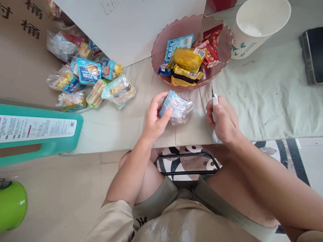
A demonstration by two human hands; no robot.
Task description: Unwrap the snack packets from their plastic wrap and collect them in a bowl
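My left hand [155,117] grips a blue snack packet [165,103] bundled in clear plastic wrap [180,109], thumb in front and fingers behind. To its right, my right hand [224,117] is closed around a small white-handled knife [214,101], its thin dark tip pointing away from me. A bit of clear plastic [216,137] shows below that hand. Just beyond both hands stands a pink ribbed bowl [161,37] with a gold rim, holding yellow packets [188,58], a light blue packet [178,45] and red packets [212,50].
Several plastic-wrapped snack bundles [88,72] lie at the left beside a cardboard box [20,64]. A teal jug [78,127] lies at the left edge. A white paper cup [252,40] stands right of the bowl; a dark phone [314,55] is at far right.
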